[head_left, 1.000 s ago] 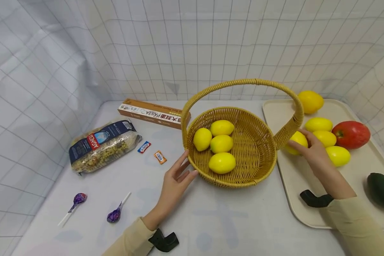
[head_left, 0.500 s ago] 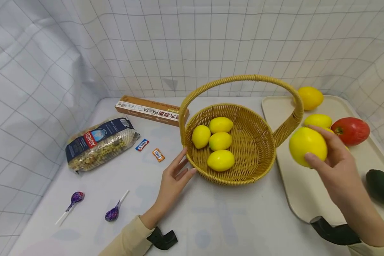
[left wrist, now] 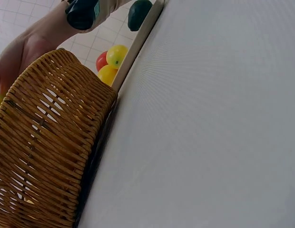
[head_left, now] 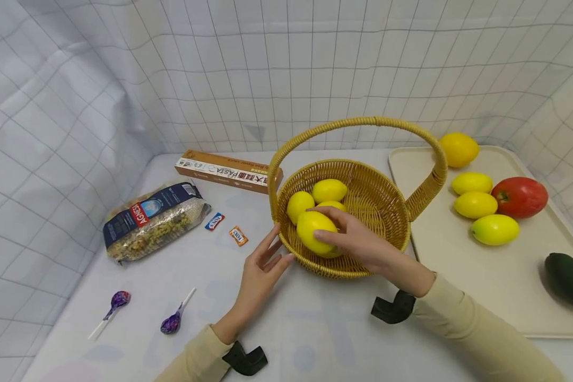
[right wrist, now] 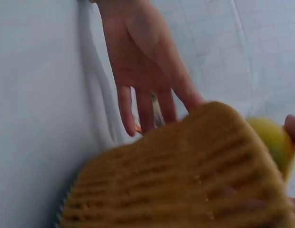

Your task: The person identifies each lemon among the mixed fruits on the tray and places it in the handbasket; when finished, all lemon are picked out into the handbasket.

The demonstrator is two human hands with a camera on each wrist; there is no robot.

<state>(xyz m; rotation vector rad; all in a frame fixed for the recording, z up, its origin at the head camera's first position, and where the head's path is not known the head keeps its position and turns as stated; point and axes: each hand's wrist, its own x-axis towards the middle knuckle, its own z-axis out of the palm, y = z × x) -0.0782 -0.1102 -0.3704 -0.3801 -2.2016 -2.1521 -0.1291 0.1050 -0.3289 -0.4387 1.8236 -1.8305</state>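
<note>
A wicker basket with a tall arched handle stands mid-table, several yellow lemons gathered in its left half. Inside its handle, my right hand grips a larger-looking lemon above those fruits, partly covering them. Whether the held lemon touches the ones below cannot be told. My left hand reaches the basket's left rim, fingers extended and apart, with fingertips at the rim. In the right wrist view, the left hand shows its straight fingers beside the blurred basket wall.
On the right, a beige tray bears several yellow fruits, a red apple and a dark green avocado-like item. Leftward lie a pasta bag, a pasta box, two small wrapped sweets and two lollipops.
My right hand has lifted a lemon from the tray and carried it left, over the basket. The left hand has stayed at the basket's rim.
</note>
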